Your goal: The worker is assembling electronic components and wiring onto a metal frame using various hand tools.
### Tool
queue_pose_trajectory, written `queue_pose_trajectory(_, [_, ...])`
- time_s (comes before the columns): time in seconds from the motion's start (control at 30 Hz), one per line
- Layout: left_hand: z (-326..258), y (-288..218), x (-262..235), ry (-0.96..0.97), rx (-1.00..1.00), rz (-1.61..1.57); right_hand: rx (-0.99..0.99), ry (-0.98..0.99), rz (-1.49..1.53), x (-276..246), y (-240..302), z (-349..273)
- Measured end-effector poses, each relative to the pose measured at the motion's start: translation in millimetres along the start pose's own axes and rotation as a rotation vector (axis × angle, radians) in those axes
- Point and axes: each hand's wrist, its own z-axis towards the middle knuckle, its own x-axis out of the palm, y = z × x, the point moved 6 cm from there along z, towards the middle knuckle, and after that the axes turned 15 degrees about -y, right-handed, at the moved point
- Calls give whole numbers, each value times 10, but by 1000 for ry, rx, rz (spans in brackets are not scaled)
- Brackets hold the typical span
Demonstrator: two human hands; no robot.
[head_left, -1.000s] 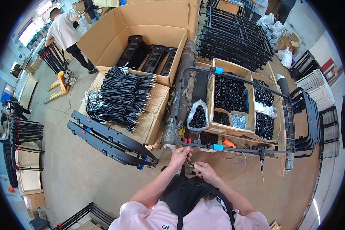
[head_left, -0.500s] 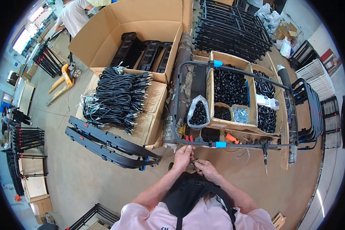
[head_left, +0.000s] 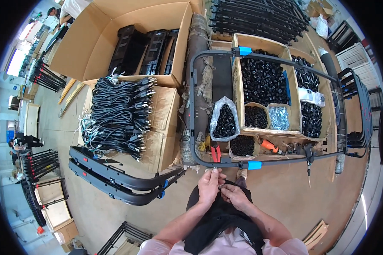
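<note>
My left hand (head_left: 209,185) is raised just below the near bar of a black tubular frame (head_left: 281,163), its fingers pinched together. Close beside it, my right hand (head_left: 235,195) is also closed, with its fingertips almost meeting the left ones. Whatever small piece is between them is too small to make out. Red-handled pliers (head_left: 215,152) lie just beyond my left hand, inside the frame's near left corner. Blue clips (head_left: 254,165) sit on the frame's near and far bars.
Bundled black cables (head_left: 119,114) rest on a carton at left, with curved black rails (head_left: 115,187) in front. Beneath the frame are a wooden bin (head_left: 238,85) of black caps, a bag (head_left: 224,121) of small black parts, screws (head_left: 279,117), an orange-handled tool (head_left: 270,145) and a hanging power driver (head_left: 309,155).
The view has shifted, so the bench and frame appear differently placed. Both hands stay close together and sit slightly lower in the picture. A shoe now shows below the frame.
</note>
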Motion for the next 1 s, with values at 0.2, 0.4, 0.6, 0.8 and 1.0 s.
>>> queue_pose_trajectory(0.2, [-62, 95, 76, -43, -25, -116, -1, 51, 9, -66, 32, -85])
queue_pose_trajectory(0.4, [44, 15, -5, -6, 66, 90, 16, 62, 32, -114, 136, -16])
queue_pose_trajectory(0.6, [16, -17, -55, -11, -2, 56, 28, 113, 44, -103, 111, 35])
queue_pose_trajectory(0.8, [87, -21, -73, 17, 12, 116, 10, 148, 52, -71, 145, 54])
queue_pose_trajectory(1.0, [44, 49, -155, -88, -68, -185, -9, 183, 40, -67, 101, 44])
